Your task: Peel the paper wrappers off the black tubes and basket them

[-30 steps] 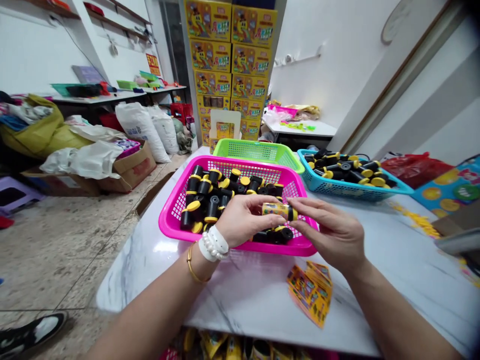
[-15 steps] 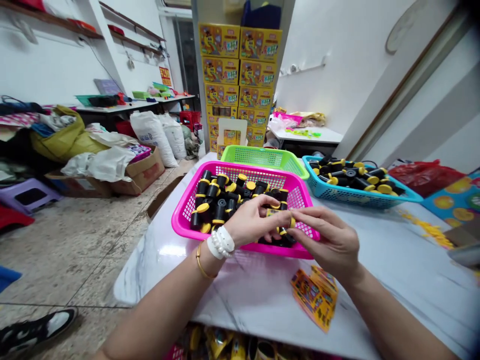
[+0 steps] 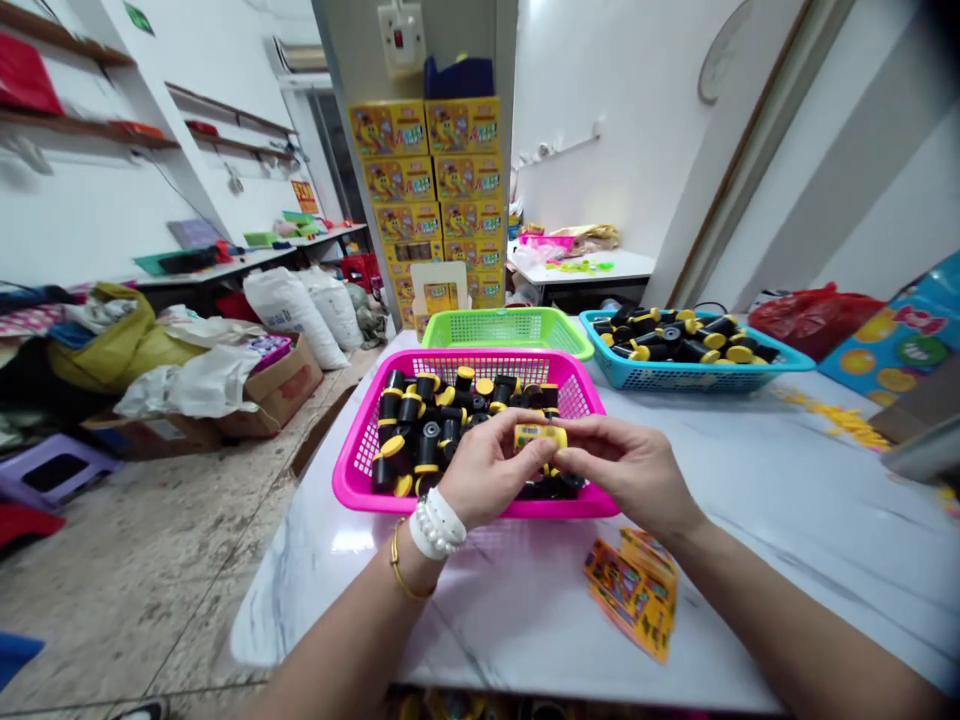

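My left hand (image 3: 499, 460) and my right hand (image 3: 634, 465) meet over the near right part of the pink basket (image 3: 349, 490). Between their fingertips is a small cylinder with a yellow printed label (image 3: 538, 434); fingers cover part of it. Below, the basket holds many black cylinders with yellow caps (image 3: 427, 450), lying at all angles. Orange printed sticker sheets (image 3: 634, 590) lie on the white marbled table (image 3: 525, 610), nearer to me than my right hand. My left wrist wears a white band, beads and a gold bangle.
Behind the pink basket stands a green basket (image 3: 510, 328). To its right, a blue basket (image 3: 697, 376) is full of similar black cylinders. Yellow small pieces (image 3: 840, 418) lie at the right. Yellow printed boxes (image 3: 469, 180) are stacked against the pillar at the back.
My view has tilted up and shifted right. Both hands stay together at the cylinder, whose yellow label now shows more plainly between the fingers.
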`<state>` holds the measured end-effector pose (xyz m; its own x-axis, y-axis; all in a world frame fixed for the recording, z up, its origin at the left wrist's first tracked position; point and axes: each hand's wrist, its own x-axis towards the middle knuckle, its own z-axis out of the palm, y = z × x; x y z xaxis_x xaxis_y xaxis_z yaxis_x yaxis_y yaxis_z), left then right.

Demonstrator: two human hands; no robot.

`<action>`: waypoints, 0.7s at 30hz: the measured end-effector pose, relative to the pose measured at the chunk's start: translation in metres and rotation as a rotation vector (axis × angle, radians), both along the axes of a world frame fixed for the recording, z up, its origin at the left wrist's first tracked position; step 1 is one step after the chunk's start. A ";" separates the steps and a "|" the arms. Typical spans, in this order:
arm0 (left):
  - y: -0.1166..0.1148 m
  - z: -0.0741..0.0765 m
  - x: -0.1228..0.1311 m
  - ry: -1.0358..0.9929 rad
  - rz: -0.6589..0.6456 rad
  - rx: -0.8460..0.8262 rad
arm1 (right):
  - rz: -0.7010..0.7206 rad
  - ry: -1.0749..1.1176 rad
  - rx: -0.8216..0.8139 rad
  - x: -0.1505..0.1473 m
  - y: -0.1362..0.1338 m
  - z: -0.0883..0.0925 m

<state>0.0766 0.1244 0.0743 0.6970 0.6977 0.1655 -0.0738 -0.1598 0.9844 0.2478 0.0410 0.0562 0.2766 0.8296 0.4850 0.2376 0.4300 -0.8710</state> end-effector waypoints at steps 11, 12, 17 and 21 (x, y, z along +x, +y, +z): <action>-0.001 0.004 0.002 -0.059 -0.023 -0.026 | 0.113 0.235 -0.225 0.004 0.000 0.004; -0.001 0.003 0.002 -0.018 -0.034 -0.055 | 0.152 0.227 -0.249 0.008 0.001 0.006; -0.001 0.000 0.003 0.094 -0.036 -0.172 | 0.220 0.009 -0.070 0.022 0.004 0.008; -0.003 0.003 0.000 -0.004 -0.192 -0.314 | 0.150 -0.061 0.123 0.019 0.001 0.004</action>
<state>0.0770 0.1216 0.0771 0.8199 0.5716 -0.0324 -0.0776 0.1670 0.9829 0.2664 0.0422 0.0603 0.1213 0.7926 0.5975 0.2130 0.5672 -0.7956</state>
